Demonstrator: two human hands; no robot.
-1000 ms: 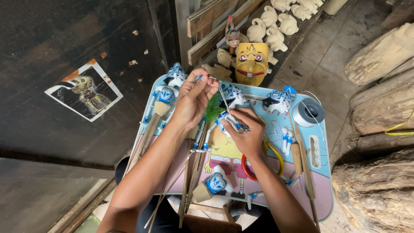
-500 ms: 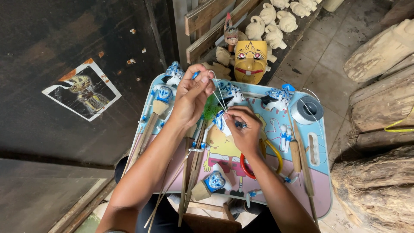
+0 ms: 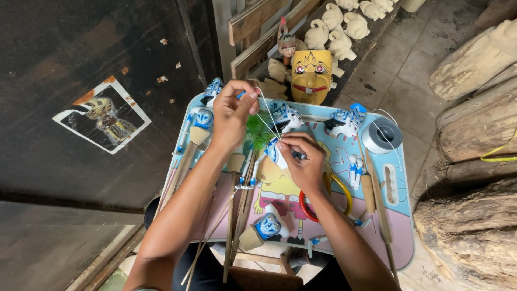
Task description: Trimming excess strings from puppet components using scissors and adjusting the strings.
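L hand (image 3: pixel 230 116) raised, pinching thin thread (image 3: pixel 267 116) taut over tray (image 3: pixel 401 240). R hand (image 3: pixel 302 161) pinching blue-white puppet head (image 3: pixel 273 152) at thread's lower end. More puppet heads on sticks (image 3: pixel 267 226) across tray. Wire spool (image 3: pixel 382 136) at tray's R edge, red ring (image 3: pixel 307 207) just under R hand. Yellow mask (image 3: pixel 311 75) beyond tray; logs (image 3: pixel 479 145) to R; photo (image 3: pixel 102 114) on floor to L.

Yellow carved mask (image 3: pixel 311 75) at upper centre; pale unpainted figurines (image 3: pixel 344 27) above it; rough logs (image 3: pixel 476 161) at right; torn picture (image 3: pixel 102 114) at left.
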